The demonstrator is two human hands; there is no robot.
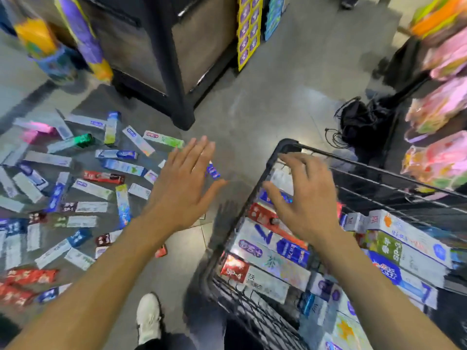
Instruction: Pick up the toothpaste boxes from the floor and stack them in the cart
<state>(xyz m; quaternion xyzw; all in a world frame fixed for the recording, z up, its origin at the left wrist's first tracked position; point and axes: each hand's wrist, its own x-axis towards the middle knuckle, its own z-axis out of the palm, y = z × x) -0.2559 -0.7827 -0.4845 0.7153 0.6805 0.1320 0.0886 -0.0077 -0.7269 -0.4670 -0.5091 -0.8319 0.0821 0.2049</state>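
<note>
Several toothpaste boxes (75,188) lie scattered flat on the grey floor at the left. More toothpaste boxes (273,251) are stacked in rows inside the black wire cart (283,147) at the right. My left hand (184,188) hovers over the floor between the scattered boxes and the cart, fingers straight and spread, holding nothing. Over the cart's near left corner is my right hand (300,195), its fingers loosely bent above the stacked boxes, with nothing gripped in it.
A dark shelf unit (164,59) stands ahead. A black bag (358,122) lies on the floor behind the cart. Racks of pink packaged goods (439,109) line the right side. My white shoe (149,317) is at the bottom.
</note>
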